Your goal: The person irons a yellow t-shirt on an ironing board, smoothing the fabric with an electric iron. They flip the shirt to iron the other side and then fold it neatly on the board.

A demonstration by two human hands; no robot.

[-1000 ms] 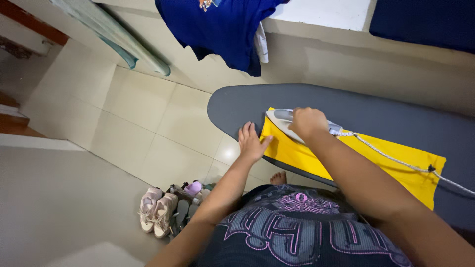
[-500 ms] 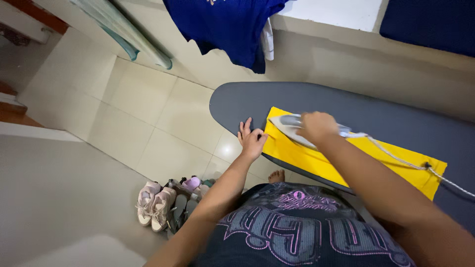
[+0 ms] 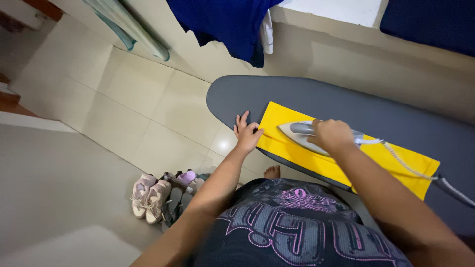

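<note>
- Since the earlier frame, our right hand point(image 3: 332, 135) has drawn the iron point(image 3: 302, 134) back along the yellow cloth point(image 3: 297, 154), away from its left edge.
- Our right fingers are clenched round the iron's handle, pressing the soleplate flat on the cloth.
- Our left hand point(image 3: 246, 134) rests at the cloth's left edge, fingers spread and gripping nothing (pinning the fabric taut, we judge).
- We see the cloth as a smooth, bright strip lying lengthwise on the grey ironing board point(image 3: 247, 96).
- We see the braided cord point(image 3: 405, 165) trailing to the right.
</note>
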